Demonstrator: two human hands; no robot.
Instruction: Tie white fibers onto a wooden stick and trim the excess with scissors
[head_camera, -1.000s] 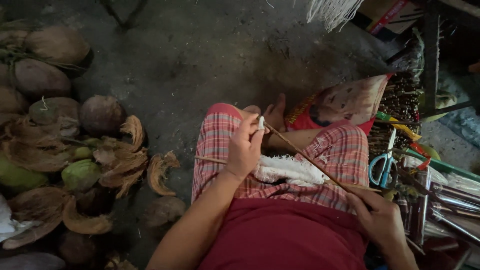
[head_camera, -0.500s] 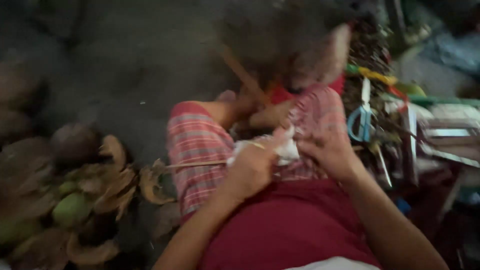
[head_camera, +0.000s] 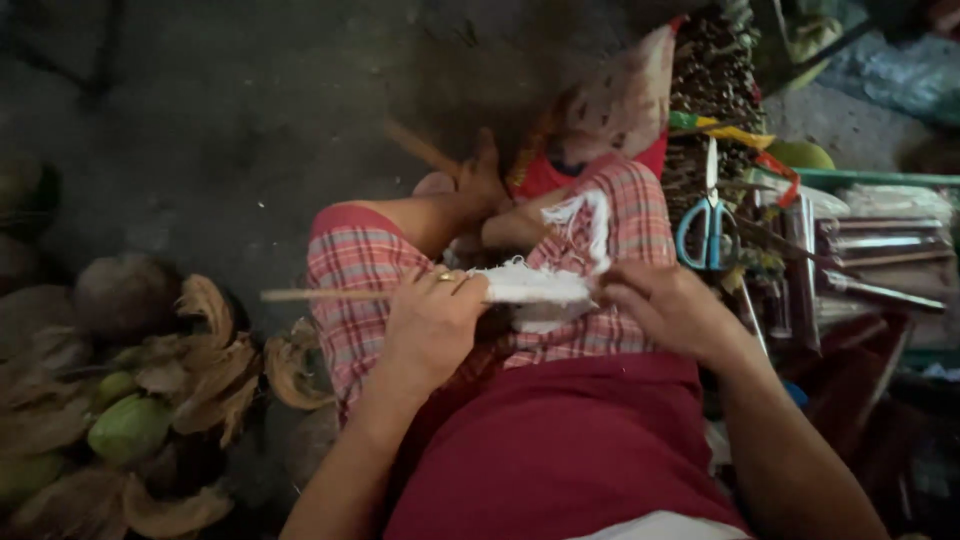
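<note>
I sit on the ground in checked shorts and a red shirt. My left hand (head_camera: 432, 325) grips a thin wooden stick (head_camera: 330, 294) that lies level across my lap, its bare end pointing left. A wad of white thread (head_camera: 535, 287) wraps the stick's right part. My right hand (head_camera: 672, 308) pinches that thread end, and a white tuft (head_camera: 590, 220) trails up over my right knee.
Coconuts and dry husk pieces (head_camera: 150, 390) are heaped on the ground at the left. Blue-handled scissors (head_camera: 708, 225) hang at the right beside a bundle of sticks (head_camera: 712, 90) and metal rods (head_camera: 880, 255). A patterned cloth (head_camera: 615, 100) lies ahead on the dark ground.
The stick has swung from a slant to level across my lap. My right hand came up from the lower right onto the thread. The view shifted and steadied.
</note>
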